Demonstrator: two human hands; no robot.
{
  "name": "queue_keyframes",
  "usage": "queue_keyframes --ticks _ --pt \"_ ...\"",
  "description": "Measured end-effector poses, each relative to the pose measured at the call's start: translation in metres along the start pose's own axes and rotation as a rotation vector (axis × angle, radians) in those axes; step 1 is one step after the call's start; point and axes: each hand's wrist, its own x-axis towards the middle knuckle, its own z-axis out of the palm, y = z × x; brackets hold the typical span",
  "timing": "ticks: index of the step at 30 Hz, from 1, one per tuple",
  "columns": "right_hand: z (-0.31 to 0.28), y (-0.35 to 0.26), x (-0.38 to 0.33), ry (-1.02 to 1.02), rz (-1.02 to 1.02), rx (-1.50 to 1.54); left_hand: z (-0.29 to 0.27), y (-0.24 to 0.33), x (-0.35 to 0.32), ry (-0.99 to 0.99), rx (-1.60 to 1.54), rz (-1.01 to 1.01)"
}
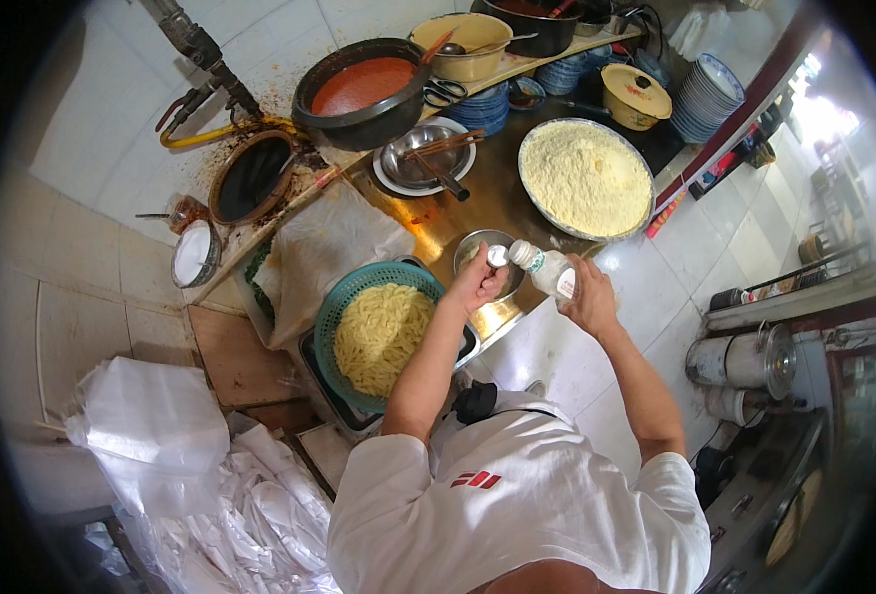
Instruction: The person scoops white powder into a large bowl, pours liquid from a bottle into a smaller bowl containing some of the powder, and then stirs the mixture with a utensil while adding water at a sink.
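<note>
Head view looks down on a person in a white shirt who works at a brown worktop (487, 198). A small white plastic bottle (549, 271) is in the right hand (588, 297), whose grip is closed around its lower part. The bottle lies almost flat, its long axis goes from right to left, and its neck points left toward a small steel bowl (482, 249) at the near edge of the worktop. The left hand (477, 287) is closed with the fingertips on a small round white cap (497, 255) just at the bottle's mouth, over this bowl. Left of the bowl stands a teal plastic basket (344, 307), woven like a sieve and full of pale yellow noodles (380, 332). Behind the bowl is a wide round metal tray (532, 148) heaped with a yellowish, crumbly powder. Farther back stands a black pot (359, 119) with smooth red sauce, and beside it a steel plate (423, 158) with chopsticks. Right of the worktop edge the white tiled floor (695, 238) gives open room, while the left side is crowded with white plastic bags (160, 436).
</note>
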Motion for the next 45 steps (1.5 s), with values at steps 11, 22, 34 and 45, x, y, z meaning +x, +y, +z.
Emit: queue_keyframes --ticks 11,22,34,45 --pt "0.021 0.002 -0.023 0.072 0.160 0.353 -0.053 0.015 0.014 0.485 1.120 0.349" --pt "0.045 0.017 -0.039 0.060 0.208 0.394 -0.024 0.026 -0.001 0.361 1.694 0.432" --pt "0.064 0.021 -0.033 0.023 0.181 0.259 0.025 0.028 0.006 0.273 1.359 0.165" --pt "0.039 -0.004 -0.039 0.164 -0.056 -0.108 0.054 0.016 -0.004 0.593 1.670 -0.019"
